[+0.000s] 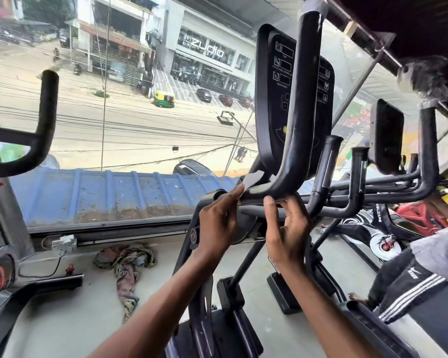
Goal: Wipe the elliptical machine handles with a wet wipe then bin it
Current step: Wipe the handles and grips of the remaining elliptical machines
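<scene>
White wipe (254,180) is pinched to the handle (291,156) bend by the left hand (217,223); the right hand's (287,228) hold cannot be told. Full wrapping and firm strokes are advised.

Strong daylight pours in through the window (145,140), washing the street (83,117) outside pale. Straight lines bow toward the edges, and the top right corner is dark and smeared with blur.

Black handle (292,151); pale grey wipe (252,180); blue corrugated roof (119,192); multicoloured patterned rag (126,264).
</scene>
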Tool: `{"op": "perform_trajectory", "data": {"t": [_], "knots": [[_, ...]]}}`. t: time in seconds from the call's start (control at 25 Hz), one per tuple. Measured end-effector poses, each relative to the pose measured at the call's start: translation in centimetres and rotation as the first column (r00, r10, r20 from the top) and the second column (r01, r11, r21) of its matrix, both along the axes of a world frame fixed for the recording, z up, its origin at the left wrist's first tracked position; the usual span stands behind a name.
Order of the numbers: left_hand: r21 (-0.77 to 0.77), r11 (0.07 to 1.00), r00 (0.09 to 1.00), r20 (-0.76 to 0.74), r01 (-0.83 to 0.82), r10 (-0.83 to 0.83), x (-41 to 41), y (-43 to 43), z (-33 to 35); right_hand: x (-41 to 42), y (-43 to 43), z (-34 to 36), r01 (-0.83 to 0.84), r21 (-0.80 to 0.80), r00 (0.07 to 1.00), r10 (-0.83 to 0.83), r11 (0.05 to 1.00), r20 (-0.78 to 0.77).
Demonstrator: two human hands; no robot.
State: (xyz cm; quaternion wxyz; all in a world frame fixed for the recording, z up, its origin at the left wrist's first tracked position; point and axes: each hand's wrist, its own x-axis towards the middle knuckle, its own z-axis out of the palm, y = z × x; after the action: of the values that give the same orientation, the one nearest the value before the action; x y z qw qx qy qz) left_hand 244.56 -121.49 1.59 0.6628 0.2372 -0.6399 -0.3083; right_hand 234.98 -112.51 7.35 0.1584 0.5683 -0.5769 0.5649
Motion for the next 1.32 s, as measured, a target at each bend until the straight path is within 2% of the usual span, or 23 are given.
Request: {"op": "perform_trajectory", "data": {"t": [0.12,0.2,0.32,0.4,0.44,0.52,0.6,0.68,0.72,0.8,0.88,1.04,1.2,1.32], "knots": [[-0.047,0.998,0.998,-0.042,0.05,-0.052,0.1,0.3,0.2,-0.1,0.1,-0.1,-0.008,-0.009,1.0,0.008,1.0,0.016],[-0.048,0.996,0.997,-0.003,0.074,-0.075,0.1,-0.2,0.1,0.1,0.0,0.0,-0.005,-0.013,1.0,0.005,1.0,0.019],[0.182,0.983,0.974,0.226,-0.009,-0.033,-0.8,-3.4,-2.2,0.2,-0.1,-0.2,-0.004,-0.017,1.0,0.004,1.0,0.021],[0.309,0.949,0.949,0.312,-0.064,-0.037,-1.2,-4.8,-3.6,0.2,-0.1,-0.2,0.002,-0.03,1.0,-0.001,1.0,0.021],[0.333,0.939,0.949,0.314,-0.082,-0.028,-1.4,-4.8,-3.8,0.2,-0.2,-0.2,0.004,-0.032,1.0,-0.003,0.999,0.021],[0.315,0.948,0.976,0.216,-0.051,-0.019,-1.7,-3.6,-3.1,0.1,-0.1,-0.3,0.011,-0.032,1.0,-0.011,0.999,0.018],[0.22,0.975,0.996,0.078,0.019,-0.038,-1.5,-1.4,-1.8,0.1,-0.2,-0.3,0.016,-0.028,1.0,-0.016,0.999,0.014],[0.151,0.988,0.998,0.056,0.014,-0.022,-1.4,-0.8,-1.7,0.1,-0.2,-0.3,0.022,-0.022,1.0,-0.022,1.0,0.019],[0.172,0.985,0.994,0.106,-0.009,-0.009,-1.4,-1.5,-2.1,0.1,-0.2,-0.3,0.026,-0.02,0.999,-0.025,0.999,0.021],[0.31,0.948,0.969,0.246,-0.077,-0.002,-1.5,-3.8,-3.0,0.3,0.0,-0.2,0.03,-0.015,0.999,-0.03,0.999,0.019],[0.392,0.915,0.953,0.3,-0.094,-0.031,-1.5,-4.8,-2.9,0.5,0.1,0.0,0.023,-0.021,1.0,-0.023,1.0,0.021],[0.275,0.962,0.991,0.125,0.004,-0.04,-1.6,-2.8,-0.8,1.0,0.2,0.2,0.025,-0.016,0.999,-0.025,1.0,0.022],[0.135,0.991,0.997,-0.07,0.022,-0.013,-0.5,1.6,0.9,0.9,0.6,0.5,0.026,-0.002,1.0,-0.026,1.0,0.009],[0.077,0.997,0.992,-0.124,0.013,-0.003,-0.6,2.7,1.1,0.8,0.6,0.5,0.011,0.007,1.0,-0.011,1.0,0.017]]}}
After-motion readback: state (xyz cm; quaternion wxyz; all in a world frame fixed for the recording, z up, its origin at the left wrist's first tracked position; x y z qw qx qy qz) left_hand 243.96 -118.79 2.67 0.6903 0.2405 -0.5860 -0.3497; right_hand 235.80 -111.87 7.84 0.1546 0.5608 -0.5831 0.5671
